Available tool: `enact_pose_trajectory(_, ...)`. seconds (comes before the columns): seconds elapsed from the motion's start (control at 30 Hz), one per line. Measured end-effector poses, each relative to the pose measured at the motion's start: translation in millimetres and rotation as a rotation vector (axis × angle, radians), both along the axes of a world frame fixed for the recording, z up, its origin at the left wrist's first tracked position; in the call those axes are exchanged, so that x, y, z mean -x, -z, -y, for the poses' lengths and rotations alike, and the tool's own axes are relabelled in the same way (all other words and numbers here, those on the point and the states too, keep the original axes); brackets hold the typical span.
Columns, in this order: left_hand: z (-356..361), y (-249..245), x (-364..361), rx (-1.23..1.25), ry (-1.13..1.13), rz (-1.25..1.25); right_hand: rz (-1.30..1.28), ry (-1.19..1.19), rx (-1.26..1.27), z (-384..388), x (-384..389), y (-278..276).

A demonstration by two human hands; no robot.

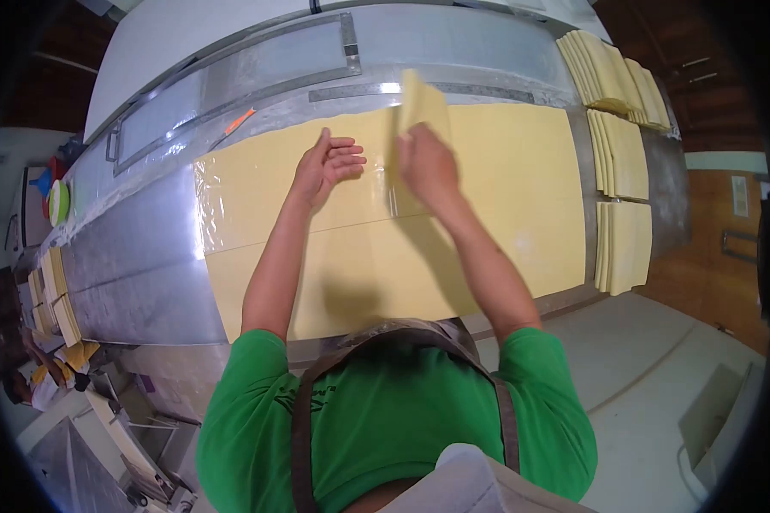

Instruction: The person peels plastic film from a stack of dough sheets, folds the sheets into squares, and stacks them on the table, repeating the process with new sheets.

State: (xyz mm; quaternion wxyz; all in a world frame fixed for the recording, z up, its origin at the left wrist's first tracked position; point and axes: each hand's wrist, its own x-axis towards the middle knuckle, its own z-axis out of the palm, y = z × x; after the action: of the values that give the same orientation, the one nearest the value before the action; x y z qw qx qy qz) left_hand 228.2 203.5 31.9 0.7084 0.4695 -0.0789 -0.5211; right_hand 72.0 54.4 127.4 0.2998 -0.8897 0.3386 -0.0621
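Observation:
A wide yellow dough sheet (513, 188) lies flat on the metal table, with a lengthwise line across it. My right hand (428, 167) grips a folded piece of yellow dough (423, 107) and holds it up over the sheet's far side; the hand is slightly blurred. Left of it, my left hand (327, 167) hovers above the sheet, fingers apart and nothing in them. Past the sheet's far edge lie a metal ruler (470, 89) and an orange-handled cutter (239, 122).
Folded dough stacks (623, 154) line the table's right end. More folded pieces (56, 274) sit at the far left. A framed panel (239, 85) lies at the back, near a green bowl (59, 203). Another person (38, 385) and a machine (128, 436) are at lower left.

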Motion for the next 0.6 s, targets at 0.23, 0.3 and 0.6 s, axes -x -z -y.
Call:
enact_pose_trajectory(0.23, -19.4, 19.1, -3.0, -0.081, -0.021, 0.118, -0.316, 0.153, 0.453, -11.8, -16.6, 92.0)
enact_pose_trajectory(0.3, -20.4, 11.0, -4.2, -0.151, -0.013, -0.037, -0.362, 0.167, 0.444, 2.4, -11.0, 105.3)
enact_pose_trajectory(0.6, -70.7, 31.1, 40.1, -0.435, -0.184, 1.433, -0.166, 0.261, 0.237, 4.7, -1.8, 104.1)
